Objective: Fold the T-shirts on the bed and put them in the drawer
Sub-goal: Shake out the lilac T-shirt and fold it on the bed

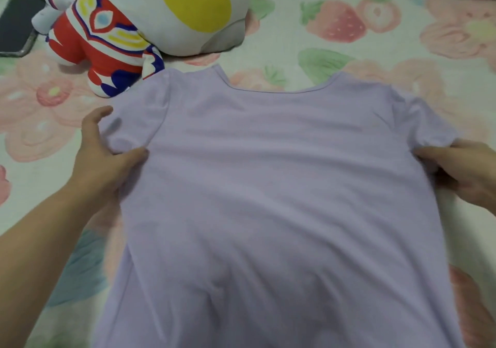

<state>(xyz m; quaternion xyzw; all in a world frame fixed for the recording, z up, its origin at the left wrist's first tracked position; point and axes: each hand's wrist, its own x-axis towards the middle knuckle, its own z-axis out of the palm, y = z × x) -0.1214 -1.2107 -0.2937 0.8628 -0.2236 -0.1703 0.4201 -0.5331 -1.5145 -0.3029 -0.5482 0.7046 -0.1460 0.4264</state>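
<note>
A pale lilac T-shirt (268,186) lies spread flat on the bed, neckline away from me, hem running out of the frame at the bottom. My left hand (104,154) sits at the shirt's left armpit; its thumb presses on the fabric and its fingers curl at the short sleeve's edge, pinching it. My right hand (464,170) holds the shirt's right edge just below the right sleeve, thumb on top and fingers tucked under the cloth. No drawer is in view.
The bed sheet (375,60) is printed with strawberries and flowers. A red, white and blue plush figure (102,44) and a grey cushion with a yellow oval (188,12) lie at the upper left. A dark phone (18,25) rests at the far left edge.
</note>
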